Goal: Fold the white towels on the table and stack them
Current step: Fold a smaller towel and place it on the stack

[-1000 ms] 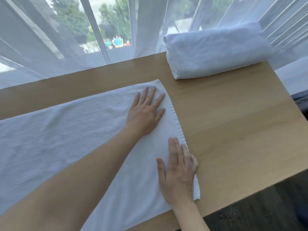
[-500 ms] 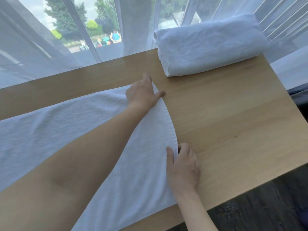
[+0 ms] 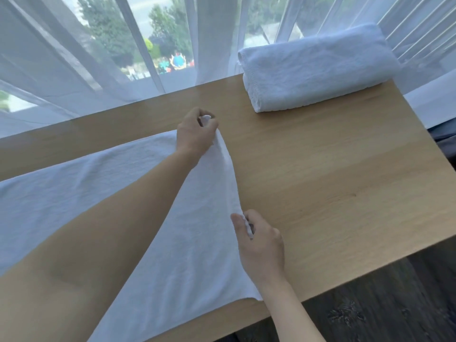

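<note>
A long white towel [image 3: 81, 193] lies flat across the left half of the wooden table [image 3: 333, 188]. My left hand [image 3: 196, 135] pinches the towel's far right corner and has it raised a little off the table. My right hand [image 3: 261, 243] pinches the near part of the same right edge. The cloth between the two hands is drawn into a slanted ridge. My left forearm crosses over the towel and hides part of it. A folded white towel [image 3: 318, 67] rests at the table's far right corner, apart from both hands.
Sheer white curtains [image 3: 98, 58] hang along the table's far edge, with a window and trees behind. The table's right edge [image 3: 419, 114] and near edge drop to a dark floor [image 3: 394, 304]. Bare wood lies between the flat towel and the folded one.
Both hands went from lying flat on the towel to pinching its right edge. That edge is now lifted off the table.
</note>
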Motion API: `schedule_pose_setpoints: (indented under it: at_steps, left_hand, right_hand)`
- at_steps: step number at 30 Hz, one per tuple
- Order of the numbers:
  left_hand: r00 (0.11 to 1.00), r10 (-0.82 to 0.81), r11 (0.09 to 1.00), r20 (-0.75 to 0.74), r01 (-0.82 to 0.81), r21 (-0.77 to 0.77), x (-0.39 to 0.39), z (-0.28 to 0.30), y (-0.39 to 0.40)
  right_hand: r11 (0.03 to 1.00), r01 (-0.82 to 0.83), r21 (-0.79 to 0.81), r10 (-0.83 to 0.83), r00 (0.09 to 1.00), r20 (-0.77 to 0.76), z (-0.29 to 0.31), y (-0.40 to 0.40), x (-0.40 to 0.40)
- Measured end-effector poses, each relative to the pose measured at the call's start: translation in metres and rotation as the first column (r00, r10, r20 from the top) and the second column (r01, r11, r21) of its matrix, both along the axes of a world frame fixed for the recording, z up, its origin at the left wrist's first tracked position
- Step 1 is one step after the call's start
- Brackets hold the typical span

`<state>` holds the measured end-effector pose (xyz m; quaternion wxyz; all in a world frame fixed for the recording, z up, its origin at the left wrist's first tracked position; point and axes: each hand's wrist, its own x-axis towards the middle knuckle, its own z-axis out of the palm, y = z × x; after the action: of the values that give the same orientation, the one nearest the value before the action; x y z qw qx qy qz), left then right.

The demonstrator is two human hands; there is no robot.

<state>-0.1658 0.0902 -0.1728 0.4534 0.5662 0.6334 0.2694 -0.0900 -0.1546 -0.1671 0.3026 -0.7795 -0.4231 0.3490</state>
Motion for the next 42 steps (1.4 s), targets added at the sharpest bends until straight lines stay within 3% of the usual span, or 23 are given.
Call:
schedule_pose_setpoints:
  at_steps: [3, 10, 19, 25, 30, 33, 36, 42]
  left_hand:
    - [0.994, 0.086, 0.995, 0.067, -0.081, -0.064, -0.043, 0.011, 0.0]
    - [0.964, 0.182, 0.982, 0.193, -0.17, -0.079, -0.185, 0.029, -0.013]
    - [0.953, 0.235, 0.961, 0.193, -0.258, 0.102, -0.376, 0.063, -0.055]
    - [0.949, 0.277, 0.952, 0.15, -0.293, 0.094, -0.486, 0.078, -0.054]
    - [0.973, 0.228, 0.968, 0.027, -0.23, 0.103, -0.546, 0.055, -0.032]
    - [0.976, 0.21, 0.978, -0.059, -0.209, 0.027, -0.562, 0.023, -0.024]
    - [0.978, 0.208, 0.977, 0.003, -0.208, -0.043, -0.567, -0.007, -0.024]
    - [0.944, 0.305, 0.953, 0.124, -0.302, -0.041, -0.577, -0.032, -0.033]
  right_hand:
    - [0.995, -0.079, 0.06, 0.088, 0.981, -0.175, 0.007, 0.01, -0.032]
    - [0.965, -0.243, 0.096, 0.261, 0.913, -0.312, 0.014, 0.021, -0.138]
    - [0.917, -0.386, 0.1, 0.397, 0.865, -0.307, 0.04, 0.008, -0.294]
    - [0.896, -0.433, 0.092, 0.44, 0.845, -0.304, 0.063, 0.005, -0.404]
    - [0.902, -0.431, 0.032, 0.431, 0.889, -0.154, 0.055, 0.013, -0.477]
    - [0.887, -0.459, -0.061, 0.456, 0.888, -0.053, 0.036, 0.015, -0.508]
    - [0.861, -0.484, -0.156, 0.492, 0.871, 0.015, 0.014, 0.011, -0.53]
    - [0.84, -0.494, -0.227, 0.532, 0.831, 0.161, -0.008, 0.002, -0.551]
